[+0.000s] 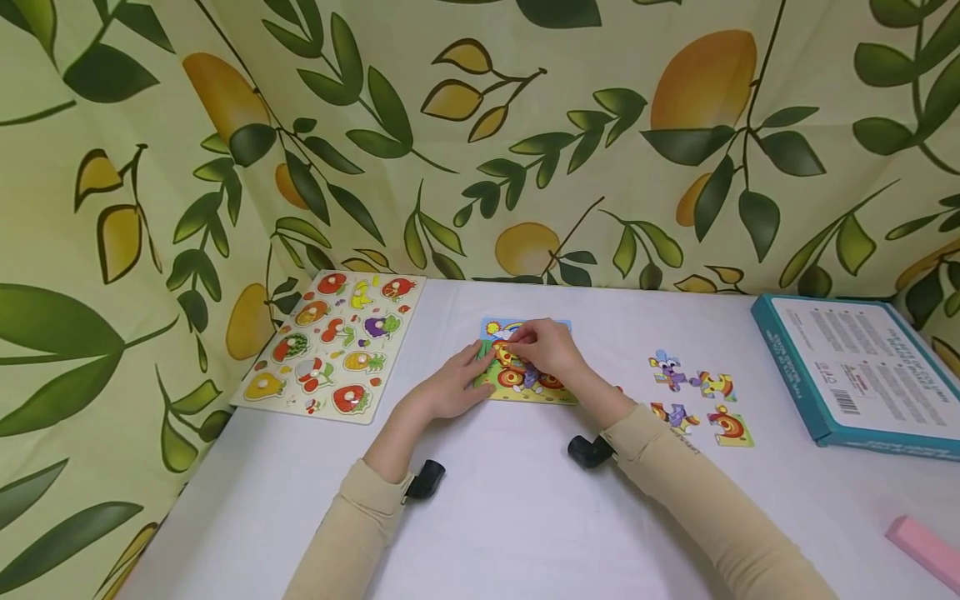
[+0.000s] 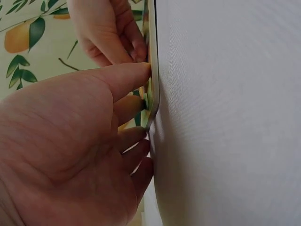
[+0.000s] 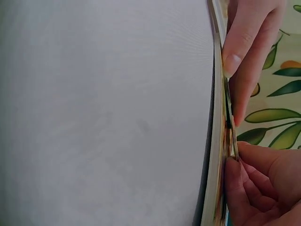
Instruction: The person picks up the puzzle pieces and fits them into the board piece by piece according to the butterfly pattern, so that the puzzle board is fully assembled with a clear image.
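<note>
A small jigsaw puzzle board (image 1: 534, 398) with a brightly coloured cartoon picture lies on the white table. My right hand (image 1: 553, 350) reaches over its upper middle and pinches a puzzle piece (image 3: 235, 136) between thumb and fingertips. In the right wrist view that piece stands tilted at the board's face. My left hand (image 1: 453, 383) rests at the board's left edge with its fingers extended, thumb and fingertips touching the edge in the left wrist view. Part of the picture is hidden under both hands.
Right of the board lie several loose puzzle pieces (image 1: 716, 385), partly behind the right sleeve. A wooden fruit board (image 1: 288, 408) lies at the left. At the far right are a teal-edged box (image 1: 870, 367) and a pink block (image 1: 926, 550). A leaf-patterned curtain (image 1: 480, 167) hangs behind.
</note>
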Demonstrator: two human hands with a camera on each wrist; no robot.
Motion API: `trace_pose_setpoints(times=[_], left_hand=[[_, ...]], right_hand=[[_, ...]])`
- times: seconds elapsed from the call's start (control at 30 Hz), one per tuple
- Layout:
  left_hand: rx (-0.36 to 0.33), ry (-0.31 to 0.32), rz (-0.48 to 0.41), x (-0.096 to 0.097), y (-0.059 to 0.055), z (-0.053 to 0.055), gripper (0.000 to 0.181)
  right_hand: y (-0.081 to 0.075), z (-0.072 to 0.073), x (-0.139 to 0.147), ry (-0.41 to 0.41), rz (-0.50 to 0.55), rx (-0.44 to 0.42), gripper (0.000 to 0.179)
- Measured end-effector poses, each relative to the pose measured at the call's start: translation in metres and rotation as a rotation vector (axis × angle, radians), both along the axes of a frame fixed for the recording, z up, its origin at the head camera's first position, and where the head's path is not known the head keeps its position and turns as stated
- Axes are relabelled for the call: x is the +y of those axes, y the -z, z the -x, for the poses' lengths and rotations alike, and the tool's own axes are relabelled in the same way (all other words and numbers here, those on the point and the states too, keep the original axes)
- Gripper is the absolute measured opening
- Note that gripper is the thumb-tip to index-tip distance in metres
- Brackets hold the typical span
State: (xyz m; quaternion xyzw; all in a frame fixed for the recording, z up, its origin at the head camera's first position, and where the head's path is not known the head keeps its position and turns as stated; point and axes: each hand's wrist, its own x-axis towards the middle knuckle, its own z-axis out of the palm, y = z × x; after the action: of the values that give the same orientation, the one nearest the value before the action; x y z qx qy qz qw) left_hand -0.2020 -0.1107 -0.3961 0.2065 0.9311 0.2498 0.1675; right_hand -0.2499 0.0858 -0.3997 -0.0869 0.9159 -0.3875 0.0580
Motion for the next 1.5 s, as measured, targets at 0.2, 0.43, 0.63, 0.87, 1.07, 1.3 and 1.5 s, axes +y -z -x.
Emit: trace_pose_setpoints(times=[0.2, 0.43, 0.63, 0.87, 1.07, 1.3, 1.5], left_hand=[[0.014, -0.016, 0.007, 0.0019, 0.0003, -0.0015, 0.061], [0.013, -0.020, 0.011, 0.0024, 0.0013, -0.0008, 0.061], [0.009, -0.021, 0.015, 0.0018, 0.0030, -0.0003, 0.061], [0.002, -0.024, -0.006, 0.0016, 0.0012, -0.0011, 0.061], [0.013, -0.017, -0.005, 0.0013, 0.0017, 0.0000, 0.061], [0.036, 0.019, 0.000, 0.0022, 0.0015, 0.0011, 0.060], [0.056, 0.092, 0.050, 0.0028, 0.0006, 0.0016, 0.054]], right_hand=[[-0.0004, -0.0040, 0.0000, -0.028, -0.029, 0.040, 0.019], [0.0032, -0.0029, 0.0039, -0.054, 0.005, 0.033, 0.020], [0.0065, -0.0012, 0.0051, -0.053, 0.031, 0.024, 0.020], [0.0079, 0.0005, 0.0039, -0.060, 0.024, 0.013, 0.022], [0.0060, 0.0009, 0.0071, -0.144, 0.016, -0.039, 0.034], [0.0052, -0.0006, 0.0095, -0.178, 0.017, -0.054, 0.037], [0.0064, 0.0001, 0.0092, -0.178, 0.016, -0.048, 0.038]])
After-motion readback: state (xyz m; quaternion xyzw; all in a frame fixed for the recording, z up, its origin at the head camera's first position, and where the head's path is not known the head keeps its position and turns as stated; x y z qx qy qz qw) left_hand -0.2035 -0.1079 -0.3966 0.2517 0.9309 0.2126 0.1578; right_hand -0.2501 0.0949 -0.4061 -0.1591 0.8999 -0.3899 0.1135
